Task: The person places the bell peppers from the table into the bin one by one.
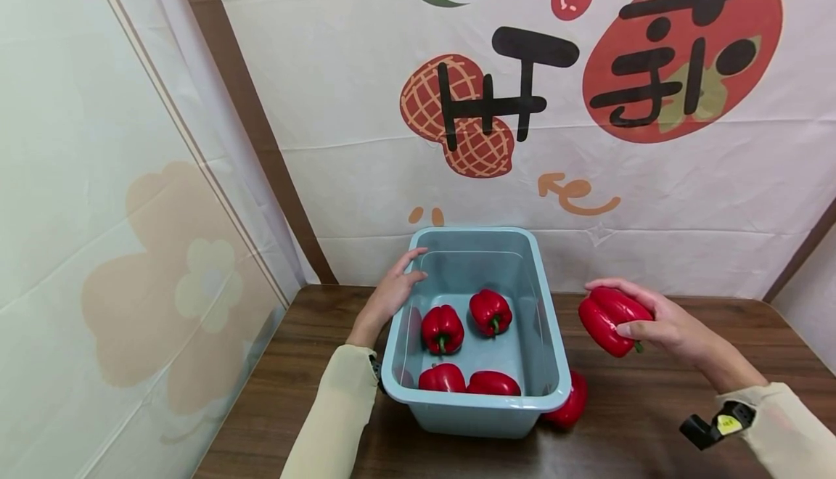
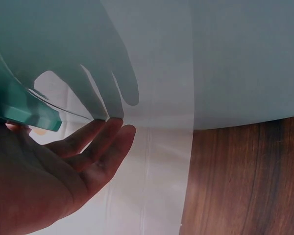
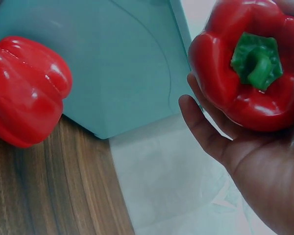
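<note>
My right hand (image 1: pixel 675 326) holds a red bell pepper (image 1: pixel 610 319) above the table, to the right of a blue-grey plastic bin (image 1: pixel 485 405). In the right wrist view the held pepper's green stem (image 3: pixel 259 68) faces the camera. My left hand (image 1: pixel 392 289) is at the bin's left rim, thumb and one finger over the edge. Other fingers (image 2: pixel 110 142) touch the bin's outer wall in the left wrist view. Inside the bin lie several red bell peppers, including one bell pepper (image 1: pixel 443 329) by the left wall and another bell pepper (image 1: pixel 490 312) nearer the middle.
Another red bell pepper (image 1: pixel 572 403) lies on the dark wooden table (image 1: pixel 627 421) by the bin's front right corner, partly hidden behind it. A printed white cloth (image 1: pixel 353 174) hangs behind the table, and another pale cloth (image 1: pixel 65 247) hangs along the left.
</note>
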A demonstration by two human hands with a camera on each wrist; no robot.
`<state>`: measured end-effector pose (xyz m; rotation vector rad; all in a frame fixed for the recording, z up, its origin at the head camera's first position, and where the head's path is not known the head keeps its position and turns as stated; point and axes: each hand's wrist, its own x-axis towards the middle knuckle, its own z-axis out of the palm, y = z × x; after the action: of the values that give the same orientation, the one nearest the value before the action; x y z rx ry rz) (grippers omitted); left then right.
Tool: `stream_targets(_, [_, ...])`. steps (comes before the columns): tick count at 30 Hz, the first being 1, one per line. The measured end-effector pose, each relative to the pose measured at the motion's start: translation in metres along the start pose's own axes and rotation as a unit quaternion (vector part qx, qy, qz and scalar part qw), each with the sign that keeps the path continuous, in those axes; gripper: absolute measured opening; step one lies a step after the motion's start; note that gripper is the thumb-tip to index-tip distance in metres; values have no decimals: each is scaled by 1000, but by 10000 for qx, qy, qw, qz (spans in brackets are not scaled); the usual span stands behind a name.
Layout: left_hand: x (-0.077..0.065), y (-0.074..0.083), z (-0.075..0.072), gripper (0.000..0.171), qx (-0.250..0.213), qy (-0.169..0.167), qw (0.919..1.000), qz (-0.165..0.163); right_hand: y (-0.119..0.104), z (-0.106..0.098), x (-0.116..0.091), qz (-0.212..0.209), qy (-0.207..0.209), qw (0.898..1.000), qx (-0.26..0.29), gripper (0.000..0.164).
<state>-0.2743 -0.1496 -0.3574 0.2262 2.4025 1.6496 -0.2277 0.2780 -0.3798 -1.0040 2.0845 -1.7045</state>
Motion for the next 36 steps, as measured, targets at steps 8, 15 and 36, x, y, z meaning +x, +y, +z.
stream_targets(8, [0,-3,1,53,-7,51,9999,131,-2,0,3,-58,0,10000,-34,71])
stream_targets(15, [1,-3,1,53,-6,37,9999,105,-6,2,7,0,144,9997,-182,71])
stream_targets(36, [-1,-2,0,54,-12,-51,9999,108,-12,6,28,-83,44,9999,-42,70])
